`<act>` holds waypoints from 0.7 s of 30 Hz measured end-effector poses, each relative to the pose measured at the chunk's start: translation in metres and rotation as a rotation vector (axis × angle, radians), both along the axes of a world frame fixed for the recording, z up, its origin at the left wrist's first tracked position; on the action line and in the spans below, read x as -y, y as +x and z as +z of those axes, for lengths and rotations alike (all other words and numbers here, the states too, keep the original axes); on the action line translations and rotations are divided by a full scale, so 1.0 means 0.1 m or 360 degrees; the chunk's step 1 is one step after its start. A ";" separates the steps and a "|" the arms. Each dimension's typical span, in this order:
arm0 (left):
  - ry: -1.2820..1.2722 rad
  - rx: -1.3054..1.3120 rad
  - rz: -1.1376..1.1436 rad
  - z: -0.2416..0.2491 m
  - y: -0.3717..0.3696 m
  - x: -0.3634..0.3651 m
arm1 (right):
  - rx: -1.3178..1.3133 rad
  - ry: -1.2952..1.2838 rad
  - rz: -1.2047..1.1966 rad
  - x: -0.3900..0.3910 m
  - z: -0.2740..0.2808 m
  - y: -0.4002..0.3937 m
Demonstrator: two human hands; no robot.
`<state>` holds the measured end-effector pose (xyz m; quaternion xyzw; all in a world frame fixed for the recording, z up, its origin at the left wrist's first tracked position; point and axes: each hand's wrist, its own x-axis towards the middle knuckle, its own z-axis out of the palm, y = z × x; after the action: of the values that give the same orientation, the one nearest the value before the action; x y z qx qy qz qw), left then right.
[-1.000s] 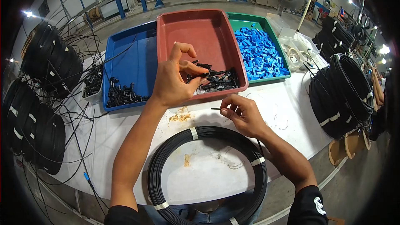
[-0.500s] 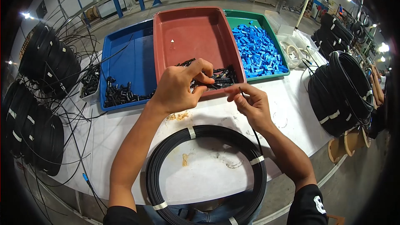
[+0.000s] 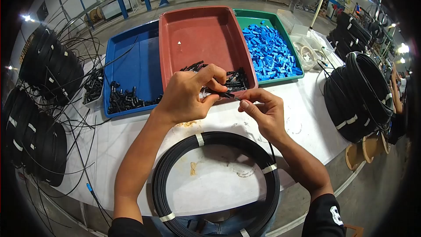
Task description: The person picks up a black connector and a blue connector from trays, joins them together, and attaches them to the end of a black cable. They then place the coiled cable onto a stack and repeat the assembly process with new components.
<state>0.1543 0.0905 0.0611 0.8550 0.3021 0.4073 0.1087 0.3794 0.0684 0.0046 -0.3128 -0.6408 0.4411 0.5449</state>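
Note:
My left hand (image 3: 188, 94) is closed, thumb and fingertips pinching a small black connector part (image 3: 227, 94) over the front edge of the red tray (image 3: 199, 37). Just to its right, my right hand (image 3: 266, 112) pinches the end of a black cable (image 3: 272, 151), its tip right at the connector part. That cable runs down to a large black cable coil (image 3: 158, 171), bound with white tape, between my forearms. More black parts (image 3: 238, 80) lie at the near end of the red tray, partly hidden behind my left hand.
A blue tray (image 3: 131, 59) with black pieces (image 3: 127, 98) stands left, a green tray (image 3: 280, 22) of small blue parts (image 3: 272, 55) right. Cable coils (image 3: 359, 98) stack on the right, others (image 3: 33, 127) on the left with loose cable ends. A clear container (image 3: 309, 61) holds tape rolls.
My right hand has brought the cable end left to the black part in my left hand. The left hand stays almost in place, and the view has shifted slightly.

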 end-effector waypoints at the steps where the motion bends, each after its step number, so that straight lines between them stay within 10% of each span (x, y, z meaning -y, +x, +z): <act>1: 0.0005 0.0030 -0.0028 -0.03 0.01 -0.02 | -0.0006 0.0007 0.0008 0.00 -0.01 0.00; 21: -0.0050 0.0002 -0.0095 -0.06 0.02 0.01 | 0.0127 -0.0041 0.0014 0.05 0.05 -0.03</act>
<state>0.1563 0.0895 0.0553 0.8615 0.2827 0.3997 0.1345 0.3762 0.0629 0.0092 -0.3344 -0.6578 0.4389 0.5128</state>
